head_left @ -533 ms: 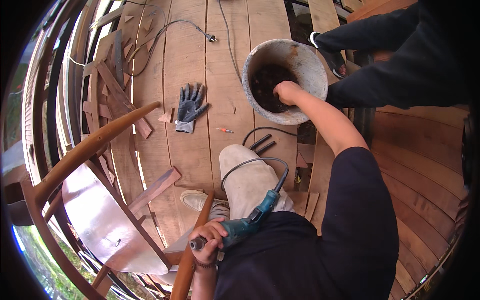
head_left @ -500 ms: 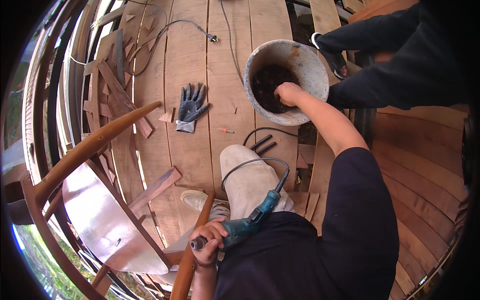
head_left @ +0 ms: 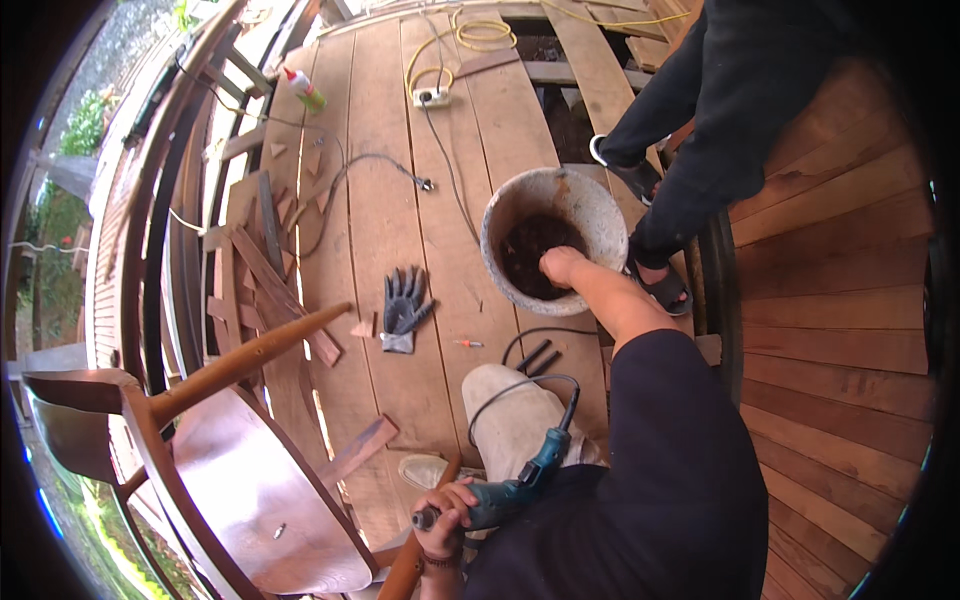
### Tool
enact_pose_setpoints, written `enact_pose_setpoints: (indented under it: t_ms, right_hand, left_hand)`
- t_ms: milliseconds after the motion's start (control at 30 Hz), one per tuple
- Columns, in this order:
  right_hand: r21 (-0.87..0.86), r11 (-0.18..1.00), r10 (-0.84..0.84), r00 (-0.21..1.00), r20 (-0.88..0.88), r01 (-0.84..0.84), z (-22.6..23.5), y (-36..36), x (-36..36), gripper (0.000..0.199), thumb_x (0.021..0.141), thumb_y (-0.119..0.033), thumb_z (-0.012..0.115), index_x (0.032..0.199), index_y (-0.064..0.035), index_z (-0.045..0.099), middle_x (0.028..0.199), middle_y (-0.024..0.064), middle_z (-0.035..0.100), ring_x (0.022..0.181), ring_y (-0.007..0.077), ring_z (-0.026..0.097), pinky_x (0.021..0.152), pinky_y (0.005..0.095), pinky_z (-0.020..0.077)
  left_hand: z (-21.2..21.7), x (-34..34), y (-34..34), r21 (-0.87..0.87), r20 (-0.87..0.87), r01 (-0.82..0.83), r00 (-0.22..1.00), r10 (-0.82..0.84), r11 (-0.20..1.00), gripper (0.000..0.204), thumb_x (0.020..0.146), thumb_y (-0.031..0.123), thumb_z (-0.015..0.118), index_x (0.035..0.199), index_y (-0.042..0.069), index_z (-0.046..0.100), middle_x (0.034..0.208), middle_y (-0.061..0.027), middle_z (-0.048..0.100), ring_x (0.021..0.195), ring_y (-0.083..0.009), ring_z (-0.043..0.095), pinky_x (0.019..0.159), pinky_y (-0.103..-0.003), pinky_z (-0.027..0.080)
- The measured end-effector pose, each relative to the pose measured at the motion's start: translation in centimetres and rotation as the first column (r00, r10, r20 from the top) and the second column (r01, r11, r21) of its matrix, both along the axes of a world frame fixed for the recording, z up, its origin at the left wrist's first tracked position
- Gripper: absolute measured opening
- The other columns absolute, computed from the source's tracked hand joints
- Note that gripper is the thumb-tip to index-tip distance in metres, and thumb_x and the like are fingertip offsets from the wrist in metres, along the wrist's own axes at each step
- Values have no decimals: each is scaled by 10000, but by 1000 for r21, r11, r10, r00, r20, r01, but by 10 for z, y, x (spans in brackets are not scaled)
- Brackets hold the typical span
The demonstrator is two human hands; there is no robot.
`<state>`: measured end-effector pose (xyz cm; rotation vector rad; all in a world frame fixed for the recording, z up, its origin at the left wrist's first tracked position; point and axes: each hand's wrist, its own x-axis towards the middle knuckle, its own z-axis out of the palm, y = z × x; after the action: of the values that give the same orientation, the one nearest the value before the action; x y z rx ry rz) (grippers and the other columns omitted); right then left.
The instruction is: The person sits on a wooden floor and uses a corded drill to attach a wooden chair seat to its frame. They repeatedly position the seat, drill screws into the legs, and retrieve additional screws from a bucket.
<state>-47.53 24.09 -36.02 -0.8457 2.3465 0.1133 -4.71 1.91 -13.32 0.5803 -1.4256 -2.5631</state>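
My left hand (head_left: 445, 518) is wrapped round the front of a teal corded die grinder (head_left: 500, 500), with its collet end poking out past my thumb. The tool lies across my lap, and its black cord loops over my knee. My right hand (head_left: 563, 266) reaches into a pale, rough, round tub (head_left: 605, 225), down to the dark loose contents (head_left: 522, 256). Its fingertips are hidden there. A wooden chair (head_left: 225, 358) lies tipped over at my left, one leg beside my left hand. A small metal bit (head_left: 279, 531) rests on its pale, shiny panel (head_left: 262, 470).
A grey-black work glove (head_left: 405, 305), a small orange-tipped piece (head_left: 468, 344) and wood offcuts (head_left: 275, 285) lie on the plank floor. Beyond are a power strip (head_left: 431, 97), a yellow cord (head_left: 485, 35) and a bottle (head_left: 305, 88). Another person's dark-trousered legs (head_left: 700, 130) stand beyond the tub.
The view has tilted up, so the power strip, yellow cord and bottle now show. My right hand stays in the tub and my left keeps hold of the die grinder. The other person's legs have shifted.
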Motion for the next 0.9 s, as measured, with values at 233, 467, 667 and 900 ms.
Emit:
enact_pose_setpoints:
  t_ms: [233, 467, 667, 900]
  right_hand:
    - [-194, 945, -278, 959, -61, 262, 45, -12, 26, 295, 778, -134, 635, 1043, -63, 743, 1020, 195, 720, 1048, 347, 683, 929, 450, 541]
    - [-732, 489, -635, 769, 73, 474, 133, 20, 63, 182, 762, -145, 688, 884, -38, 607, 842, 163, 700, 849, 350, 693, 751, 446, 540]
    - [-872, 156, -736, 643, 211, 464, 135, 72, 165, 140, 802, -113, 663, 929, -65, 632, 798, 141, 682, 793, 350, 682, 722, 440, 533]
    - [-901, 234, -770, 635, 57, 364, 126, 94, 231, 84, 847, -124, 649, 884, -63, 694, 917, 150, 680, 898, 358, 663, 790, 434, 534]
  left_hand:
    - [-14, 8, -1, 19, -140, -12, 990, 15, 1000, 149, 811, 101, 668, 758, 57, 536, 629, -118, 603, 828, -302, 631, 1051, -552, 415]
    - [-11, 8, 1, -42, -108, 15, 994, -19, 999, 181, 791, 167, 668, 813, 72, 515, 639, -89, 545, 828, -272, 605, 1041, -526, 435]
    - [7, 23, 11, -105, -118, 9, 993, -22, 994, 197, 786, 137, 693, 745, 68, 514, 645, -105, 592, 821, -283, 631, 1042, -526, 422]
    - [26, 35, 41, -205, -135, 95, 983, -124, 974, 180, 789, 118, 683, 744, 72, 515, 630, -88, 581, 813, -269, 628, 1037, -531, 427]
